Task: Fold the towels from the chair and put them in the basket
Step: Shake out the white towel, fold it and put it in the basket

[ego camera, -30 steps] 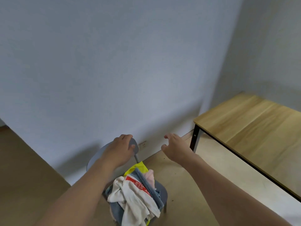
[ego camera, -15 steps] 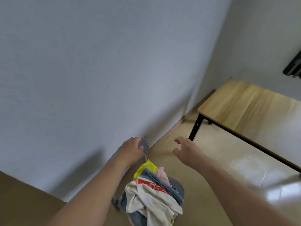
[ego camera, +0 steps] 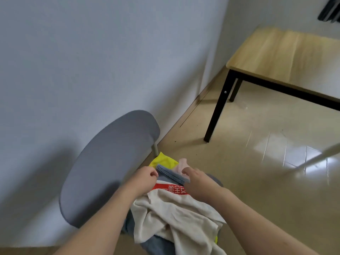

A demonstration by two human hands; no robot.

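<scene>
Towel pile: a heap of crumpled cloth towels (ego camera: 176, 214) lies on the seat of the grey upholstered chair (ego camera: 110, 162), filling it to the front edge.
Top towel: cream cloth towel with a red printed band (ego camera: 171, 190), draped over the front of the heap.
Striped towel: blue-grey towel with a striped hem (ego camera: 173, 173), lying across the rear of the heap, between the two hands.
Other towels: yellow towel (ego camera: 163, 161) and pale pink towel (ego camera: 182, 165) at the rear edge of the seat, just below the backrest.
Left hand (ego camera: 145, 179): fingers curled, at the left end of the striped towel; whether it pinches the cloth cannot be told.
Right hand (ego camera: 196, 179): fingers bent down onto the right end of the striped towel; grip cannot be told.
Chair position: backrest close to the white wall (ego camera: 92, 61).
Surroundings: a light wooden table with black metal legs (ego camera: 287, 52) stands in the room corner, well apart from the chair, on glossy beige floor tiles (ego camera: 276, 162).
</scene>
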